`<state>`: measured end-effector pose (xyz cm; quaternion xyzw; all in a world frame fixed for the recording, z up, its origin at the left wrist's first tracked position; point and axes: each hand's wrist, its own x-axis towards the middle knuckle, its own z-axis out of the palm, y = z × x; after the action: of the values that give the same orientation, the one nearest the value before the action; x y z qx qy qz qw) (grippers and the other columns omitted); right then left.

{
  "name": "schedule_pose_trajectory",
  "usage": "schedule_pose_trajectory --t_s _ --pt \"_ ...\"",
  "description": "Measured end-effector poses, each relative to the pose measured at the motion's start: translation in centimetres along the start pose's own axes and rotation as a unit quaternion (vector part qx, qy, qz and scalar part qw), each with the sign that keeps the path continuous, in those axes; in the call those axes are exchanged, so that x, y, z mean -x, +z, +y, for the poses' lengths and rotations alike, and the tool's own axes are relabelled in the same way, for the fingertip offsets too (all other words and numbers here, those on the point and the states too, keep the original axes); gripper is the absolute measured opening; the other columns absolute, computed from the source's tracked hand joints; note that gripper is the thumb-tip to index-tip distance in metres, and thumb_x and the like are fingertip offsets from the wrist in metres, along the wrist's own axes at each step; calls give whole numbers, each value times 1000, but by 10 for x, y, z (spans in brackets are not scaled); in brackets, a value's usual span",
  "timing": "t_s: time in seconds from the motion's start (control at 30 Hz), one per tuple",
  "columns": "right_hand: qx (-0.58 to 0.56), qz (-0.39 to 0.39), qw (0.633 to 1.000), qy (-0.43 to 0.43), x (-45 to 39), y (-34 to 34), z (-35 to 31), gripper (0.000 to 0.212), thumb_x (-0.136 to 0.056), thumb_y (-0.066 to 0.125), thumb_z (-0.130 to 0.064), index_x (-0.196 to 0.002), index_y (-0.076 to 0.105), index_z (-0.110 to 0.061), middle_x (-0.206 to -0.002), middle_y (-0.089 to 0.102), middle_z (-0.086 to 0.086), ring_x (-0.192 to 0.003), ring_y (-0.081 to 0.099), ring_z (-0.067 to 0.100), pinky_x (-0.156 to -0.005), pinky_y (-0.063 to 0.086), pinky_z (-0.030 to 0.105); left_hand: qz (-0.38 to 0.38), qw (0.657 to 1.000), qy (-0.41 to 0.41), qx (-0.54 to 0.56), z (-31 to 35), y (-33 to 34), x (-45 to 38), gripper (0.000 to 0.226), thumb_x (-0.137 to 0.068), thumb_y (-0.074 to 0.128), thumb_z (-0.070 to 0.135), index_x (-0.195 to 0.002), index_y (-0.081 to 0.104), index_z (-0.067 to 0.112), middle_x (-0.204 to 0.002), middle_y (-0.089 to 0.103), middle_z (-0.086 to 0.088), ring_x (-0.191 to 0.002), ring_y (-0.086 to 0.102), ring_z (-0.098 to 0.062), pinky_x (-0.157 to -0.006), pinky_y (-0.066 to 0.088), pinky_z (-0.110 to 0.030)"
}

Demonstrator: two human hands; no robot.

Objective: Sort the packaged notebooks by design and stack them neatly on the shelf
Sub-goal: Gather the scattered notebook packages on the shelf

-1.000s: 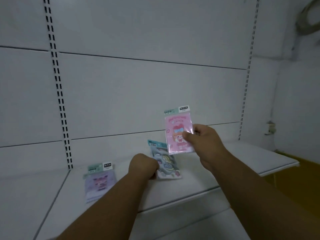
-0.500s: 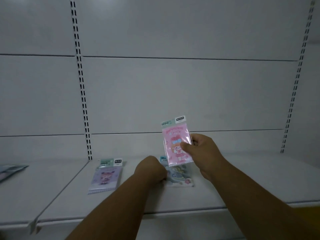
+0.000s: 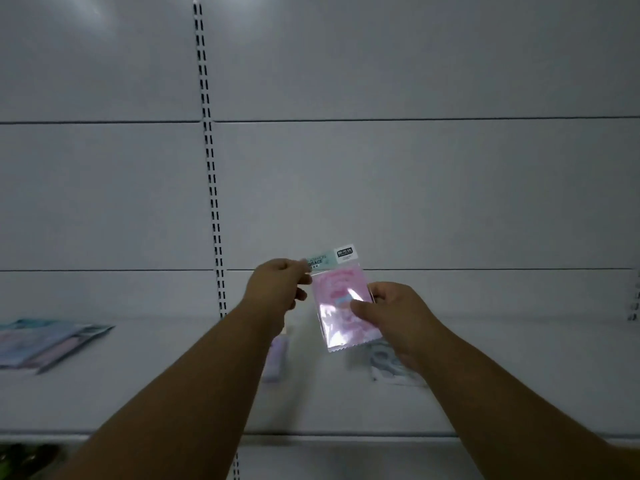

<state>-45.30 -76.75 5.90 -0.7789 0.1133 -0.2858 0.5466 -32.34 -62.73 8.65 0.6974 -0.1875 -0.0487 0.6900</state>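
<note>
Both hands hold the pink notebook in glossy plastic wrap [image 3: 341, 306] upright above the white shelf [image 3: 519, 375]. The left hand [image 3: 277, 287] pinches its top corner and the right hand [image 3: 398, 317] grips its right edge. Glare hides the cover drawing. Behind the arms, a lilac packet [image 3: 277, 355] and a bluish packet [image 3: 388, 365] lie blurred and half covered. A pile of packets [image 3: 45, 341] is cut off at the left.

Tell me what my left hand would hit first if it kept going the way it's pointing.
Almost certainly the pink notebook pack: your left hand points right, its fingertips already at the pack's top-left corner.
</note>
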Motion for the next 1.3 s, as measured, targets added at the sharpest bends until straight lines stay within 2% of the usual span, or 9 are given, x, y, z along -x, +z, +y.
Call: schedule_pose_trajectory --t_s 0.27,0.4,0.6,0.7,0.8,0.87,0.97,1.17,1.3 --pt "130 -23 987 93 -26 112 -6 18 -82 74 -18 -82 67 -1 -77 75 12 -61 73 22 -58 62 38 -22 987 9 -157 -34 -92 -54 10 -84 65 13 -78 68 7 -79 72 -5 -55 56 -13 -39 40 -19" --pt "300 -17 944 133 -41 154 5 20 -80 75 -25 -72 62 -11 -63 69 4 -41 66 16 -40 53 24 -63 975 -27 -209 -59 -117 -83 12 -85 66 10 -85 69 -2 -86 72 -12 -57 58 -17 -48 43 -23" --pt "411 27 895 173 -42 158 12 17 -76 74 -19 -72 62 -8 -61 66 6 -45 67 21 -36 52 25 -150 937 -53 -312 -88 -114 -103 11 -77 71 12 -80 72 2 -82 76 -11 -56 61 -18 -51 45 -23" --pt "454 45 879 139 -36 152 1 15 -77 71 -19 -84 65 -7 -78 67 9 -70 66 23 -48 44 24 -163 906 -17 -391 -92 -112 -106 17 -68 74 16 -79 72 2 -70 72 -7 -53 60 -20 -54 48 -24" --pt "418 45 904 79 -29 164 -13 24 -78 73 -33 -93 59 -21 -86 62 -4 -71 56 7 -52 34 17 -130 891 55 -433 -92 -118 -107 23 -69 74 31 -74 66 10 -67 65 -2 -60 60 -15 -51 43 -21" --pt "390 29 920 16 -28 182 -26 36 -79 72 -39 -110 56 -28 -99 58 -8 -76 54 2 -61 39 15 -89 885 106 -445 -89 -128 -103 28 -73 71 41 -74 63 15 -68 63 1 -64 59 -15 -52 39 -22" --pt "390 10 916 -92 -30 216 -47 52 -81 70 -40 -127 51 -27 -121 52 -1 -101 56 15 -86 47 28 -49 878 136 -457 -86 -164 -85 23 -78 65 44 -75 56 23 -70 58 6 -69 59 -14 -56 42 -24" --pt "394 -35 893 -214 -27 316 -100 48 -83 63 -43 -126 49 -27 -121 53 3 -104 56 21 -82 45 32 50 833 131 -535 -93 -290 -41 28 -85 56 44 -100 63 21 -97 63 0 -86 60 -19 -70 46 -30" --pt "393 -75 881 -253 -18 399 -147 49 -83 60 -47 -127 48 -28 -122 52 6 -104 56 26 -82 48 36 102 818 58 -563 -86 -388 -28 30 -87 52 41 -103 61 18 -100 67 -5 -91 61 -23 -78 50 -33"
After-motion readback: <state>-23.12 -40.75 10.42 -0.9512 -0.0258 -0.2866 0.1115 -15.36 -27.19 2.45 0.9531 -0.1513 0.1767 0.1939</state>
